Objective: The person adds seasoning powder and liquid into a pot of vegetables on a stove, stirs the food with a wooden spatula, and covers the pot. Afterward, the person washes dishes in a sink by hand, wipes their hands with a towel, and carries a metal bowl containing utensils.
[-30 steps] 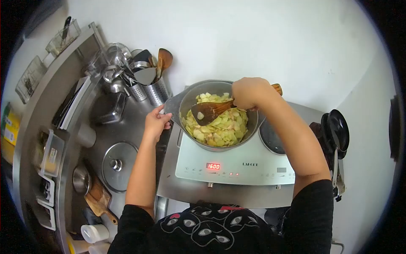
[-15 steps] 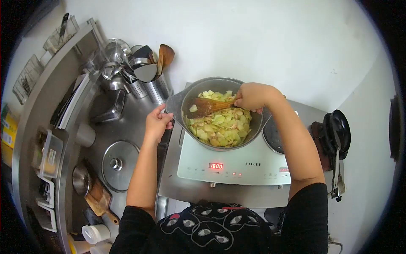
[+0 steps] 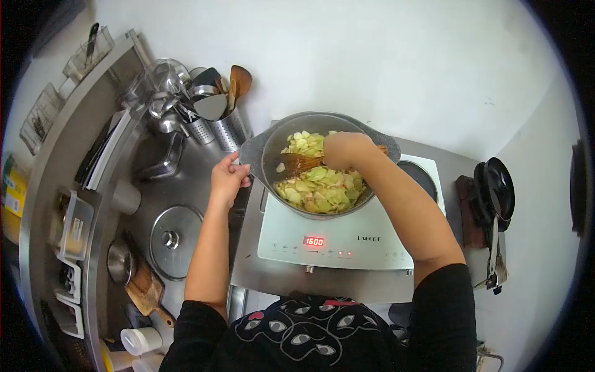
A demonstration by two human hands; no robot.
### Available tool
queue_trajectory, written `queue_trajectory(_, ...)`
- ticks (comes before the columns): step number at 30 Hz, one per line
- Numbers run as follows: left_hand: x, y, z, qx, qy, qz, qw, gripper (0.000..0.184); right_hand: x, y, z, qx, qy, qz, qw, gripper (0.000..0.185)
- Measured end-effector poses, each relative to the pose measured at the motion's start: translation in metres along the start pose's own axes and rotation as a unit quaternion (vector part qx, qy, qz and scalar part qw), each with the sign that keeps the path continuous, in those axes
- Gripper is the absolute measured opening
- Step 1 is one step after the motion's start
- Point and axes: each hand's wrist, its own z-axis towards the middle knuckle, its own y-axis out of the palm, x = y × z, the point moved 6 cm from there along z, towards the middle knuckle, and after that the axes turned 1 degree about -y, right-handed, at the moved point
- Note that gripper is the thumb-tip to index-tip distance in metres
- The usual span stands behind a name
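Observation:
A grey pot [image 3: 322, 121] stands on the cooktop with pale green sliced vegetables [image 3: 325, 192] inside. My left hand [image 3: 228, 178] has its fingers closed on the edge of the pot's left handle [image 3: 253, 149]. Over the middle of the pot, my right hand [image 3: 348, 150] is wrapped round a wooden spatula [image 3: 297, 165]. The spatula's blade lies among the slices at the left of the pot, with a loose slice beside it. Part of the shaft is hidden by my right hand, and its end shows just behind the hand.
Under the pot is a white two-plate induction cooktop [image 3: 334, 251], its display reading 1600. To the left are a glass lid [image 3: 176, 242], a wooden board [image 3: 145, 291] and a steel utensil holder [image 3: 229, 131]. Black pans [image 3: 499, 189] hang or stand at the right.
My right hand has moved left and slightly down into the pot, with the spatula in it. The pot's right handle now shows. My left hand stays at the left handle.

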Motion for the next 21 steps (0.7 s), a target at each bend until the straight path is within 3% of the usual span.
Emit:
queue_trajectory(2,0.0,0.001,-0.001,-0.001,-0.004,-0.007,1.0,0.053,0.001,-0.005,0.003,0.007,0.014,-0.054,0.998,0.025)
queue_trajectory(5,-0.002,-0.001,-0.005,0.009,0.004,-0.018,1.0,0.06,0.006,-0.034,-0.022,0.024,0.019,-0.026,0.999,0.023)
queue_trajectory(9,-0.008,-0.001,-0.005,0.016,0.014,-0.018,1.0,0.069,0.006,0.002,-0.03,-0.114,-0.027,-0.084,0.99,0.022)
queue_trajectory(18,-0.002,0.0,-0.006,0.02,0.028,-0.014,0.999,0.076,0.073,-0.014,-0.091,-0.028,0.049,-0.16,0.986,0.025)
queue_trajectory(21,-0.003,0.001,-0.008,0.026,0.016,-0.011,0.999,0.073,0.086,-0.033,-0.097,-0.005,0.125,-0.106,0.986,0.022)
